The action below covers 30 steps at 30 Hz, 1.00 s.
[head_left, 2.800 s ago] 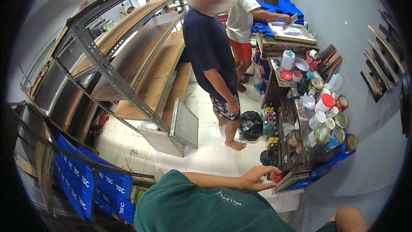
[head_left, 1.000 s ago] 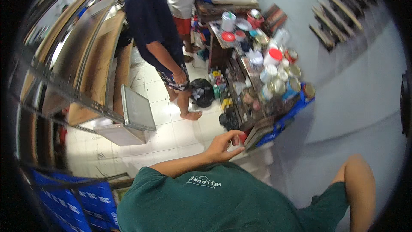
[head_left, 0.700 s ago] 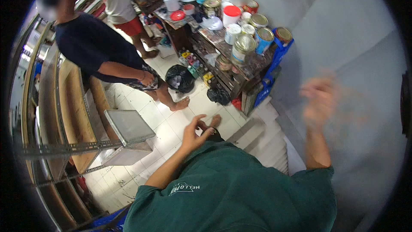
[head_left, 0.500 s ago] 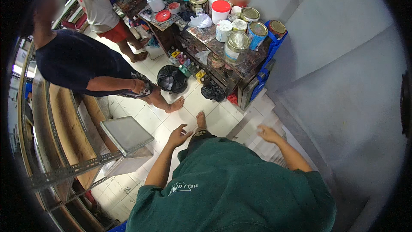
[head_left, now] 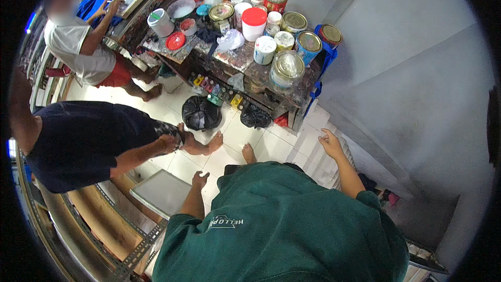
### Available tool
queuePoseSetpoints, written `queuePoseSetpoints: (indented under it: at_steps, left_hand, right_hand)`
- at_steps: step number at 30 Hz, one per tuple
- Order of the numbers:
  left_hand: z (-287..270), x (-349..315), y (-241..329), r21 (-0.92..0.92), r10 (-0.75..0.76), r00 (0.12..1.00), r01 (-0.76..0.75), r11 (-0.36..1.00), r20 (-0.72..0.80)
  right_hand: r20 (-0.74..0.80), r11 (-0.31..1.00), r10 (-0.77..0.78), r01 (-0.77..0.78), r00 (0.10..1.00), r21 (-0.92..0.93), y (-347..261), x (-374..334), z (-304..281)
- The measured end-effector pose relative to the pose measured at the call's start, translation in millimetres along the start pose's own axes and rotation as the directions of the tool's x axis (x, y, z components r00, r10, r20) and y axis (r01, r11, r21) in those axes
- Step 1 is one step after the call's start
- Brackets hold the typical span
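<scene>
Right hand (head_left: 330, 144), right of centre: grip spread, empty. Left hand (head_left: 199, 179), lower left of centre: grip loosely parted, looks empty, beside grey framed panel (head_left: 163, 192). Risk: arm swing knocks panel; bumping counter (head_left: 241, 61), upper centre, could tip edge tin (head_left: 287, 69).

White capital letters with a thin white outlined emblem (head_left: 225, 221) appear upside down on the left chest of a dark green cloth T-shirt (head_left: 308, 224); markings on a round blue metal can (head_left: 309, 47) are too small to read.
</scene>
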<state>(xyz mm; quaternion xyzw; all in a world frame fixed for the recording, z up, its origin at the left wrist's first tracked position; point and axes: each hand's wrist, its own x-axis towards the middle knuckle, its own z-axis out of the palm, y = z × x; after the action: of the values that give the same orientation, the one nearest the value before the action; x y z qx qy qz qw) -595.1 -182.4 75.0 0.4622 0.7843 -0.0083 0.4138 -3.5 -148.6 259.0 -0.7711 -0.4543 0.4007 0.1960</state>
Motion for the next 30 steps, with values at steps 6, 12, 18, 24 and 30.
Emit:
queuePoseSetpoints:
  at_steps: [6, 12, 18, 24, 30]
  left_hand:
    - [-56.4, 64.6, 145.4, -0.105, 0.278, 0.942, -0.300, 0.948, -0.187]
    - [-55.2, 38.9, 208.1, -0.280, 0.383, 0.918, -0.396, 0.875, -0.102]
    - [-17.2, 14.9, 116.2, -0.119, 0.328, 0.938, -0.341, 0.932, -0.114]
    - [-6.8, -37.0, 89.1, -0.262, -0.029, 0.982, -0.022, 0.965, -0.187]
    - [-25.5, -61.5, 189.1, -0.634, -0.148, 0.928, -0.112, 0.765, -0.342]
  right_hand:
    - [0.095, 0.957, 0.062, -0.032, 0.993, -0.290, 11.0, -10.4, 25.5]
    - [0.267, 0.840, 0.252, -0.074, 0.930, -0.538, 85.4, 4.4, 54.8]
    - [0.193, 0.941, -0.020, 0.083, 0.981, -0.328, 30.2, 57.8, 31.8]
    - [0.278, 0.929, -0.184, 0.259, 0.943, -0.265, 24.5, 129.0, 21.1]
    - [0.445, 0.899, -0.127, 0.293, 0.886, -0.326, 42.8, 149.0, 21.9]
